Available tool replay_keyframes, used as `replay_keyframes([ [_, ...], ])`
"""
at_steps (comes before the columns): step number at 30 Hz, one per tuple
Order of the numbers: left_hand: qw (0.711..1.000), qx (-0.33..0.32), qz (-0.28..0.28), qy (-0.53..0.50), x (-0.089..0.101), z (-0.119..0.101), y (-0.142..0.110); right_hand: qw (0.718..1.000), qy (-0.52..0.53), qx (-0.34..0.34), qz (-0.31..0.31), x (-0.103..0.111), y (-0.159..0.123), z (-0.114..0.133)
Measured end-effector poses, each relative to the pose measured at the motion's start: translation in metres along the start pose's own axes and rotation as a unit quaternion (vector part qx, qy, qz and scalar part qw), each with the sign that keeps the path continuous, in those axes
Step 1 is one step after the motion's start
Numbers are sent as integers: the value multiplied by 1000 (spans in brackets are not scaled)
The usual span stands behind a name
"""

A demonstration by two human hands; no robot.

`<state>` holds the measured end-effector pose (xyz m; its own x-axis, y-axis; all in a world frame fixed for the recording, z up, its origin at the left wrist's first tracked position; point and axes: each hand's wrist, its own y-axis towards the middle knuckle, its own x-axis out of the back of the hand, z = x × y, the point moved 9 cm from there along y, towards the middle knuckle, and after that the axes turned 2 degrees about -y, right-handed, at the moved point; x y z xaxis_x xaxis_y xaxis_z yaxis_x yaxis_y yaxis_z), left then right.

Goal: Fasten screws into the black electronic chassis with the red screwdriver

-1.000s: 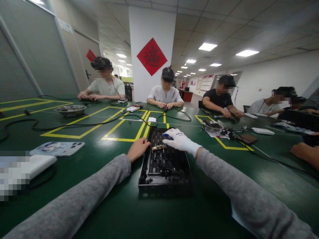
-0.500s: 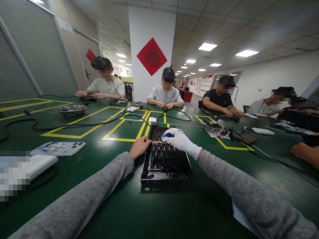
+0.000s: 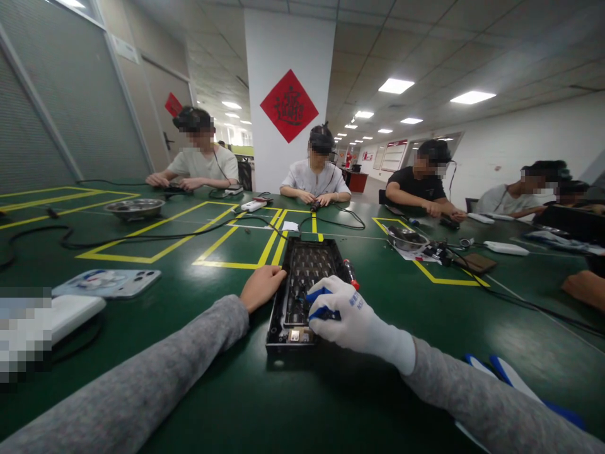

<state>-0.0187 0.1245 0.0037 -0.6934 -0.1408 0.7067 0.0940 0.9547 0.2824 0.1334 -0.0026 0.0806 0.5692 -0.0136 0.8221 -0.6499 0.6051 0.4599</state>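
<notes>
A black rectangular casing (image 3: 275, 315) with rows of rounded slots lies lengthwise before me on the green table. At its near end is a small circuit board (image 3: 297, 335) with metal ports. My right hand (image 3: 343, 315), in a white glove with blue patches, bends its fingers down at the board and seems to pinch its right side; the fingertips are partly hidden. My bare left hand (image 3: 263, 287) is curled against the casing's left wall, its fingertips at the rim. A red-and-black screwdriver (image 3: 351, 273) lies just right of the casing.
A phone (image 3: 108, 283) and a white box-shaped device (image 3: 75, 318) lie to the left. Metal bowls (image 3: 135, 209) stand farther off, one holding dark parts. Cables cross the table. A blue-and-white glove (image 3: 520, 378) lies beneath my right forearm. Several people sit around the table.
My right hand has moved toward me along the casing, and the circuit board has gone from its middle to its near end. My left hand stays at the left wall.
</notes>
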Motion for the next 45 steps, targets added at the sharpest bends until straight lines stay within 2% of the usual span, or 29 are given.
replay_keyframes([
  [5, 1000, -7, 4, 5, -1, -1, 0, 999, -14, 31, 2, 1, -1, 5],
  [12, 1000, -3, 7, 12, -1, 0, -1, 998, 31, 44, 14, -3, -1, 3],
  [17, 1000, -3, 10, 17, 0, -2, -1, 997, 35, 55, 50, -6, -2, 6],
  [24, 1000, -2, 6, 20, 0, -2, -2, 996, 6, 27, 82, -11, 0, 3],
  [31, 1000, -3, 2, 23, 1, -2, -1, 996, -10, 39, 83, -14, 0, 1],
  [39, 1000, -1, -6, 28, 1, 0, -1, 992, -33, 42, 113, -18, 4, 3],
  [45, 1000, 3, -7, 29, 1, 0, -2, 991, -85, 34, 102, -17, 3, 7],
])
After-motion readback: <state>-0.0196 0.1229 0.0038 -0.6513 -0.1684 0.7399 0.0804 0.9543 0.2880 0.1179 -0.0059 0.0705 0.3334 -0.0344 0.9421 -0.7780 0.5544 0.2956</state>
